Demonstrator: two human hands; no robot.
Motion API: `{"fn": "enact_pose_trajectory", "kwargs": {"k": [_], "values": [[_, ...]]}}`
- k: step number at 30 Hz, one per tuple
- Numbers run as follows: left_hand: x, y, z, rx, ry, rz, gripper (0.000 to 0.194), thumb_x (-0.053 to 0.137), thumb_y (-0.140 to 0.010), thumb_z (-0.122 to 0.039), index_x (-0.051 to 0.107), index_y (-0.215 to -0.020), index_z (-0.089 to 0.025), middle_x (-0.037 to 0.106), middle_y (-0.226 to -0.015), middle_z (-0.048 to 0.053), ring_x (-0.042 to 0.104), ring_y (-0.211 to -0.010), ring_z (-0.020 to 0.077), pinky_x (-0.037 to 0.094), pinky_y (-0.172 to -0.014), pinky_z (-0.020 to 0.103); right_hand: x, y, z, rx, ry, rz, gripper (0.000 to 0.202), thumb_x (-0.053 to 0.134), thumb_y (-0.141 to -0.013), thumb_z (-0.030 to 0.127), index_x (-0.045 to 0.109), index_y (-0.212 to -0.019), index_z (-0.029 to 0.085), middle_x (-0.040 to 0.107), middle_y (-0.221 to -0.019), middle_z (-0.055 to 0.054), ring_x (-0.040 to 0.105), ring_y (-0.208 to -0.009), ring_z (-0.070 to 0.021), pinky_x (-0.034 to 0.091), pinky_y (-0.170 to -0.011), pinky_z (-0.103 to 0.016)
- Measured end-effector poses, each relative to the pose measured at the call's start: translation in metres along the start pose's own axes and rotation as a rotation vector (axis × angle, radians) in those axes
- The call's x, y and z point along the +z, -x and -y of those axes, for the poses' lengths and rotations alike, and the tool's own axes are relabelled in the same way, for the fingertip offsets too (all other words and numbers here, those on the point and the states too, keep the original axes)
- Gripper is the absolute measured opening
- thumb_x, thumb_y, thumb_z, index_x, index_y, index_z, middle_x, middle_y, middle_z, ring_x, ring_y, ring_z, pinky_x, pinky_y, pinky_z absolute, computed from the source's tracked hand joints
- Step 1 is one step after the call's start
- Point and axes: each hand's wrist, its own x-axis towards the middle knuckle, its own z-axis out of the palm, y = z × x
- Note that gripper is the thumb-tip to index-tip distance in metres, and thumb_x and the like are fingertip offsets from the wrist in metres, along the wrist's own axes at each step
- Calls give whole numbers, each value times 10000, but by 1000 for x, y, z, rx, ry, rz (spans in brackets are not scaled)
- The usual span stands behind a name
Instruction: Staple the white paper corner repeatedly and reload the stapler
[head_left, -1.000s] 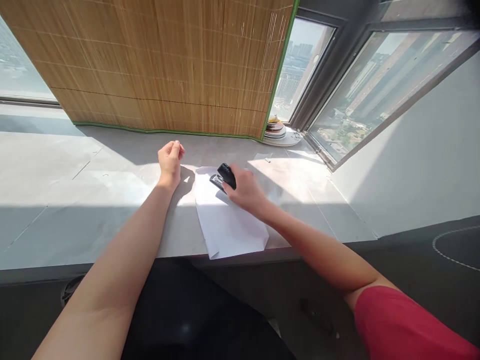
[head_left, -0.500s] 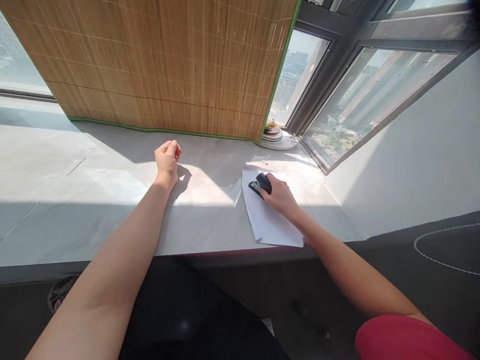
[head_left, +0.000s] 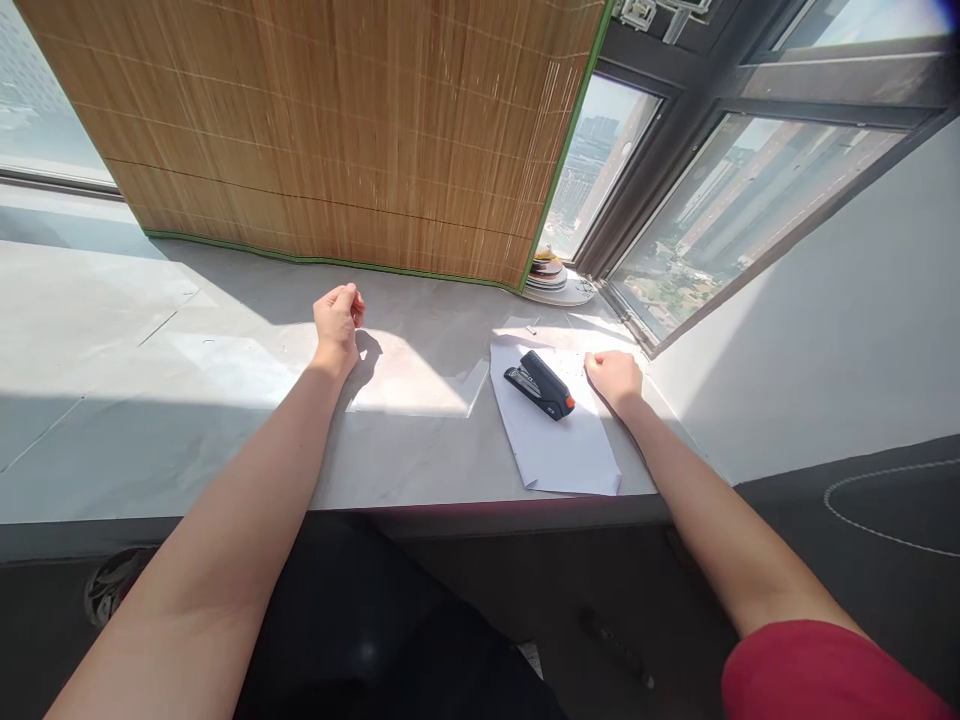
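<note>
Stapler on paper, just left of right grip.

Bamboo blind, green-edged, above pale ledge; stacked plates in corner near window.

The slatted blind looks like thin brown wood or bamboo, finely ribbed, with green cloth-like edging. The black stapler looks plastic, its exposed inner strip shiny metal. The white sheet is matt, smooth paper; the pale grey tabletop looks smooth.
</note>
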Motion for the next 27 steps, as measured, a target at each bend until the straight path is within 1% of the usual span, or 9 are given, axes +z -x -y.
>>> {"fn": "enact_pose_trajectory", "kwargs": {"k": [3, 5, 7, 9, 14, 19, 21, 24, 27], "values": [[1, 0, -1, -9, -1, -4, 384, 715, -909, -396, 481, -656, -226, 502, -645, -10, 387, -532, 107, 292, -499, 272, 7, 0, 11, -146, -38, -43, 428, 464, -1046, 454, 630, -717, 237, 698, -805, -132, 671, -835, -317, 520, -815, -472], [0, 1, -2, -13, -2, -5, 401, 726, -909, -414, 480, -655, -224, 501, -647, -12, 378, -527, 102, 289, -492, 266, 13, -2, 26, -377, -112, -11, 356, 459, -1053, 434, 728, -989, 210, 760, -1139, -174, 700, -1127, -336, 542, -1003, -506], [0, 2, -2, -16, 0, 2, 416, 728, -918, -422, 480, -650, -223, 501, -647, -13, 374, -524, 101, 292, -488, 261, 22, -8, 43, -582, -163, 88, 416, 464, -1051, 396, 691, -1320, 174, 637, -1513, -188, 563, -1456, -321, 457, -1210, -518], [-1, 3, -3, -15, 11, 17, 415, 723, -926, -407, 486, -641, -220, 497, -645, -12, 372, -522, 100, 292, -485, 259, 31, -16, 61, -640, -154, 205, 531, 439, -1067, 377, 575, -1524, 142, 456, -1706, -189, 384, -1622, -305, 346, -1317, -528], [-3, 4, -6, -7, 47, 23, 367, 704, -904, -356, 521, -621, -211, 479, -636, -9, 355, -522, 93, 246, -475, 252, 52, -17, 116, -567, -36, 265, 532, 387, -1082, 299, 536, -1548, 92, 428, -1702, -267, 372, -1617, -380, 317, -1285, -657], [-10, 7, -17, -50, 47, -89, 352, 679, -899, -398, 502, -655, -215, 484, -679, -11, 365, -552, 94, 250, -489, 230, 65, 14, 197, -494, -54, 222, 576, 345, -1102, 295, 464, -1619, 72, 365, -1739, -272, 338, -1634, -399, 294, -1287, -698], [-19, 9, -26, -109, 80, -175, 330, 663, -899, -405, 496, -687, -216, 501, -714, -13, 389, -569, 89, 281, -505, 214, 71, 33, 237, -424, -62, 226, 611, 322, -1108, 306, 419, -1658, 57, 279, -1779, -260, 260, -1672, -396, 227, -1314, -711], [-41, 17, -42, -163, 160, -290, 289, 650, -894, -396, 486, -736, -219, 527, -746, -18, 442, -587, 85, 372, -550, 201, 80, 62, 298, -482, -135, 243, 649, 271, -1116, 311, 327, -1715, 68, 241, -1805, -210, 184, -1701, -349, 163, -1352, -663], [-66, 33, -55, -192, 146, -306, 235, 625, -886, -374, 496, -761, -223, 543, -750, -14, 476, -579, 88, 415, -561, 209, 86, 87, 348, -466, -191, 278, 659, 250, -1106, 288, 292, -1729, 77, 217, -1815, -200, 165, -1700, -349, 121, -1348, -701]]}}
